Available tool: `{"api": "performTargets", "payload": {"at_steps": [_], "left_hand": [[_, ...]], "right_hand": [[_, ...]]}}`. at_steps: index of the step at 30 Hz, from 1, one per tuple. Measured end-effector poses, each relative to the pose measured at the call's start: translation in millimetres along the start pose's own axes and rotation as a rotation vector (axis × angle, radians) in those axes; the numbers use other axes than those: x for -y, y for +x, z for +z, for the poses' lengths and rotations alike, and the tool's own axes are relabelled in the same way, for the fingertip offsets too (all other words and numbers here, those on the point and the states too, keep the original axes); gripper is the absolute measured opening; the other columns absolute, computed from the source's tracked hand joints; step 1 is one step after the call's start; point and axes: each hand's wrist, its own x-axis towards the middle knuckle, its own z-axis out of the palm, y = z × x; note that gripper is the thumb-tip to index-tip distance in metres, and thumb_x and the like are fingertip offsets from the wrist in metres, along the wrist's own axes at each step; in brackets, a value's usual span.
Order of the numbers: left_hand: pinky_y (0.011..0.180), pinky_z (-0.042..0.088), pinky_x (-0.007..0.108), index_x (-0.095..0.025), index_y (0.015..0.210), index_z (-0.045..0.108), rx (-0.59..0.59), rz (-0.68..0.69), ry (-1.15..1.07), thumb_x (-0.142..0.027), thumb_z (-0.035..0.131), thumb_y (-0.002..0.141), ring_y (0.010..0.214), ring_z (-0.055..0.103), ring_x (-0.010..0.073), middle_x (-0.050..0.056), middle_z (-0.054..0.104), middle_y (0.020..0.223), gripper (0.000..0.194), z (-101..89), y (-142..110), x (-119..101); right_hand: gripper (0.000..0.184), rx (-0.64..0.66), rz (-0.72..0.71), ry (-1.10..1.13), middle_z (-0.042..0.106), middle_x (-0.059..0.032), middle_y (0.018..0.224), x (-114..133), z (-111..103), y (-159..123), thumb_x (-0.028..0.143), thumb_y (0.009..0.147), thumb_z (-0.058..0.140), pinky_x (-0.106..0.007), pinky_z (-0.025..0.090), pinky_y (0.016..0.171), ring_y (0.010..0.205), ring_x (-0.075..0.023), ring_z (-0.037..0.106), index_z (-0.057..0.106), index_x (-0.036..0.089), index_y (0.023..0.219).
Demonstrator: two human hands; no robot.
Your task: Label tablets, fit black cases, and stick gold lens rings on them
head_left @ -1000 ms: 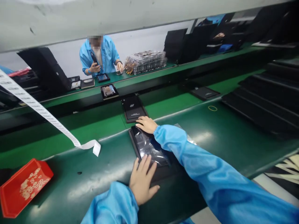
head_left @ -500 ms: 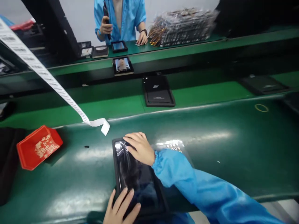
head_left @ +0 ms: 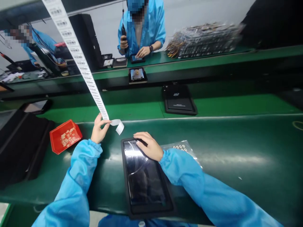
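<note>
A black tablet (head_left: 145, 179) with a glossy film on its screen lies lengthwise on the dark green bench in front of me. My right hand (head_left: 148, 145) rests flat on its far end, fingers spread. My left hand (head_left: 99, 128) is raised to the left of the tablet and pinches the lower end of a long white barcode label strip (head_left: 81, 64) that hangs down from above. The strip's curled tail (head_left: 118, 125) sticks out just right of my fingers. A clear plastic bag (head_left: 183, 148) lies under my right wrist.
A red tray (head_left: 65, 136) of small rings sits at the left, beside black trays (head_left: 21, 142). Another black tablet (head_left: 178, 100) lies on the green conveyor beyond. A person in blue works at the far bench; wrapped stacked parts (head_left: 203, 39) sit to their right.
My left hand left the near end of the tablet and rose to the left to pinch the label strip. My right hand stayed on the tablet's far end. The view tilted up.
</note>
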Motion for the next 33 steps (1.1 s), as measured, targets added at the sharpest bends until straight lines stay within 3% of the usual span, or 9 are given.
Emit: {"api": "performTargets", "payload": {"at_steps": [3,8,12,16,19,26,30,33], "left_hand": [[0.1,0.048,0.045,-0.013,0.09,0.07,0.053,-0.022,-0.085,-0.041,0.063,0.082,0.101,0.066,0.0259,0.013,0.071,0.1,0.029,9.5,-1,-4],[0.091,0.055,0.032,-0.009,0.13,0.054,0.044,-0.081,-0.21,-0.033,0.064,0.087,0.095,0.07,0.0208,0.012,0.072,0.101,0.05,4.6,-48,-50],[0.09,0.056,0.026,-0.015,0.116,0.066,0.045,0.006,-0.141,-0.02,0.063,0.087,0.095,0.07,0.018,0.005,0.073,0.099,0.03,-2.8,-64,-84],[0.087,0.057,0.023,-0.017,0.111,0.069,0.043,0.118,-0.069,-0.014,0.062,0.084,0.094,0.07,0.0173,0.003,0.073,0.103,0.028,-8.9,-68,-103],[0.083,0.058,0.023,-0.017,0.112,0.069,0.082,0.147,-0.108,-0.017,0.064,0.085,0.092,0.071,0.0181,0.004,0.072,0.104,0.027,-11.8,-72,-108],[0.078,0.058,0.017,-0.019,0.107,0.069,-0.017,0.205,0.002,-0.016,0.065,0.089,0.085,0.072,0.0158,0.001,0.074,0.096,0.019,-6.0,-78,-107],[0.072,0.059,0.018,-0.018,0.096,0.07,-0.028,0.33,0.082,-0.02,0.063,0.092,0.076,0.072,0.0152,0.002,0.074,0.088,0.008,-6.4,-78,-106],[0.075,0.059,0.023,-0.018,0.097,0.07,0.015,0.437,0.103,-0.02,0.062,0.093,0.081,0.072,0.0167,0.004,0.074,0.091,0.009,-9.5,-77,-102]], "right_hand": [[0.019,-0.09,0.032,0.026,0.065,-0.0107,0.11,4,-10,1,0.018,0.094,0.05,-0.043,0.049,0.093,0.106,-0.021,0.06,0.064,0.018,0.107],[0.015,-0.097,-0.038,0.085,0.064,-0.0079,0.107,46,-26,23,0.015,0.094,0.053,-0.036,0.05,0.091,0.103,-0.0174,0.059,0.064,0.018,0.104],[0.011,-0.132,-0.234,0.001,0.063,-0.0081,0.098,92,-30,59,0.014,0.095,0.053,-0.034,0.049,0.08,0.091,-0.0185,0.057,0.063,0.016,0.099],[0.007,-0.131,-0.27,-0.11,0.061,-0.0094,0.094,112,-29,74,0.016,0.094,0.054,-0.036,0.047,0.076,0.087,-0.0207,0.055,0.061,0.013,0.093],[0.006,-0.109,-0.24,-0.12,0.061,-0.0084,0.093,114,-29,69,0.016,0.094,0.055,-0.035,0.046,0.074,0.086,-0.0204,0.053,0.06,0.014,0.09],[0.009,-0.111,-0.296,-0.253,0.064,-0.0088,0.098,115,-31,56,0.016,0.096,0.054,-0.036,0.044,0.075,0.089,-0.0202,0.054,0.061,0.014,0.091],[0.012,-0.088,-0.348,-0.285,0.064,-0.0108,0.103,119,-34,56,0.014,0.096,0.052,-0.037,0.044,0.076,0.092,-0.0211,0.054,0.062,0.013,0.089],[0.012,-0.023,-0.299,-0.231,0.062,-0.012,0.108,121,-39,55,0.015,0.096,0.052,-0.038,0.046,0.078,0.097,-0.0224,0.054,0.062,0.014,0.089]]}}
